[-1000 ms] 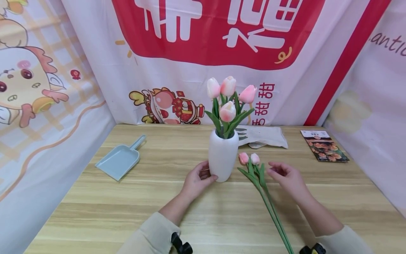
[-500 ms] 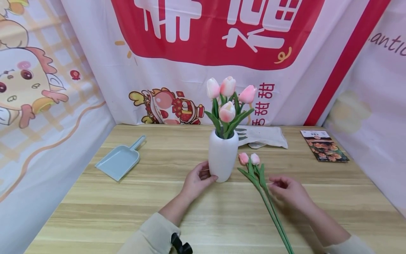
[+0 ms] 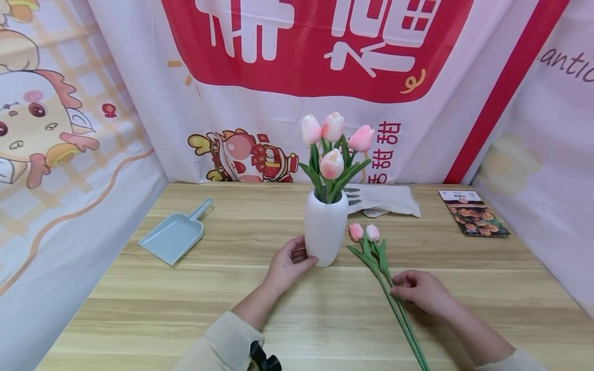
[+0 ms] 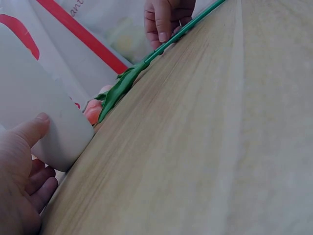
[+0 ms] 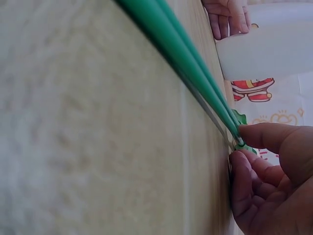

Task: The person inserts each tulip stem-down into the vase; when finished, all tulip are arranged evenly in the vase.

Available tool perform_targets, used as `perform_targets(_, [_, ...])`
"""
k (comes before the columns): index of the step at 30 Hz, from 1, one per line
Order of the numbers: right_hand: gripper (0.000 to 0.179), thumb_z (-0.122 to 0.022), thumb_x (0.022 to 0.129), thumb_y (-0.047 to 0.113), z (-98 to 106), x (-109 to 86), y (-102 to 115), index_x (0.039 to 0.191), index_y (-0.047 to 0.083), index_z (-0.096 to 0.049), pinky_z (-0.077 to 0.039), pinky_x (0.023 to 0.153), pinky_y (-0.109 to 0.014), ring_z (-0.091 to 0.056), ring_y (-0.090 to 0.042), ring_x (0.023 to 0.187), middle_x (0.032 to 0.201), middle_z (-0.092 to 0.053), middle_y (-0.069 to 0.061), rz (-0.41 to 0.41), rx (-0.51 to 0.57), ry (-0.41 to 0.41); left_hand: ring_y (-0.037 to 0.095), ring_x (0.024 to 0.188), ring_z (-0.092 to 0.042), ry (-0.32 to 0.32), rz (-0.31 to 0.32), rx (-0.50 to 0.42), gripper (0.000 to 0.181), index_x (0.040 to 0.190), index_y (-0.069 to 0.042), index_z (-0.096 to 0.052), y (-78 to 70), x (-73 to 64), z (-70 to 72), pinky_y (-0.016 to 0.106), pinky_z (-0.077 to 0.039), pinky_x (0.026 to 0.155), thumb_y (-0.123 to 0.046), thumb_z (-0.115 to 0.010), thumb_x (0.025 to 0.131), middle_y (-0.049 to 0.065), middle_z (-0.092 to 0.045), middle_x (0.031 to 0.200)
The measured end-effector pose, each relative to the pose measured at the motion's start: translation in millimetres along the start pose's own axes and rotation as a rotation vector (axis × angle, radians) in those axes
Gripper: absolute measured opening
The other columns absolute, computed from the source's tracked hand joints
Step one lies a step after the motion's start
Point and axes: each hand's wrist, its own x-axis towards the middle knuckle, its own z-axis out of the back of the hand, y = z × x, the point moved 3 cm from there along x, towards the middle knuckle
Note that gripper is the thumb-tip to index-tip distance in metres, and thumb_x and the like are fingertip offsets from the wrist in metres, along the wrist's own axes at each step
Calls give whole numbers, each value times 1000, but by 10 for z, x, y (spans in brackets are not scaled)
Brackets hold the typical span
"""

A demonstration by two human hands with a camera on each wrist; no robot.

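Note:
A white vase (image 3: 326, 232) stands upright with several pink-and-white tulips (image 3: 332, 164) in it. Low on its side, my left hand (image 3: 289, 265) grips it, thumb in front and the other fingers curled at the side; the left wrist view shows the thumb (image 4: 39, 125) on the wall. To the right, two more tulips (image 3: 394, 304) lie on the table, blooms away from me and long green stems toward me. Below their leaves, my right hand (image 3: 424, 292) pinches a stem between thumb and fingers; in the right wrist view the thumb tip meets the green stems (image 5: 195, 63).
A blue-grey dustpan (image 3: 175, 234) lies at the left of the wooden table (image 3: 223, 309). Behind the vase is a pale folded glove-like cloth (image 3: 387, 200). A flower-picture packet (image 3: 475, 214) lies at the back right. Printed cloth hangings (image 3: 260, 103) close off the back and sides.
My right hand has come down toward me along the tulips, from beside the leaves to the stems, and its fingers now meet a stem. The left hand and vase have stayed put.

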Motion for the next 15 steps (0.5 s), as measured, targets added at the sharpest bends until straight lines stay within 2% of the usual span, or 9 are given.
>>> perform_targets(7, [32,-73,85,17,-21,10,-3,106,-5,-65,-49,54,-24,-55,-14,68,79,-63,-2,17,-2,2,36,118,-62,0,-1,-1,59,136,-2,-52,-19,-2,1,42,-54,101,-15,-77,84,22,-62,128])
perform_targets(15, [30,-72,85,13,-16,27,-19,107,-6,-64,-54,55,-29,-58,-15,66,77,-64,-3,-68,41,-8,36,118,-62,4,-3,3,60,137,-2,-51,-32,-8,4,42,-54,101,-15,-77,85,22,-62,129])
